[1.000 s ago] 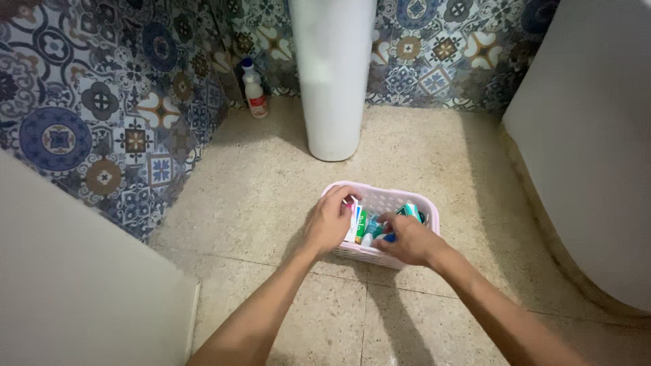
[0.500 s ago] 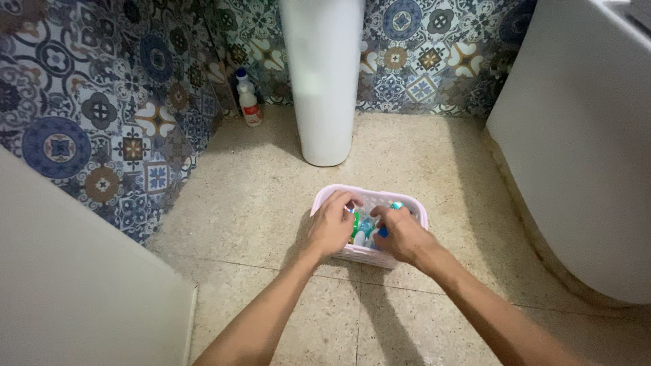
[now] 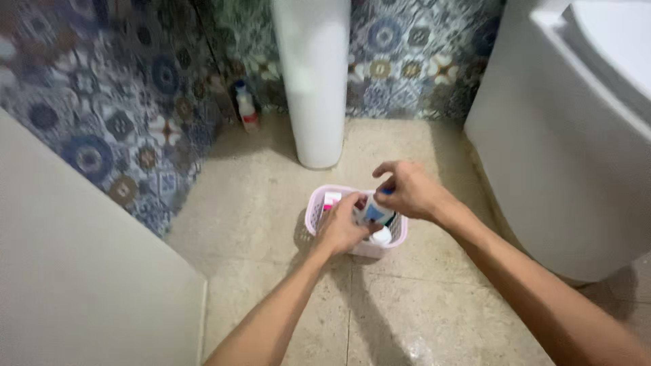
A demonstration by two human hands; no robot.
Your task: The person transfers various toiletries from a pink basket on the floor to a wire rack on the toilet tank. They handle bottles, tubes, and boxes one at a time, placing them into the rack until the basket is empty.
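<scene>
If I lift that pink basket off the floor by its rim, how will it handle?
The pink basket looks like thin perforated plastic, so its rim may flex. Alone it is probably light, but the bottles packed inside add weight. They stand loosely, so tilting would likely make them shift or topple.

Pink basket on a speckled beige floor

Blue floral-patterned wall tiles, white pedestal, white bottle with red label.

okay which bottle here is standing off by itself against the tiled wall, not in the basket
The small white bottle with a blue cap and red label, standing upright on the floor left of the white pedestal. The others sit in the pink basket under both hands.
</scene>
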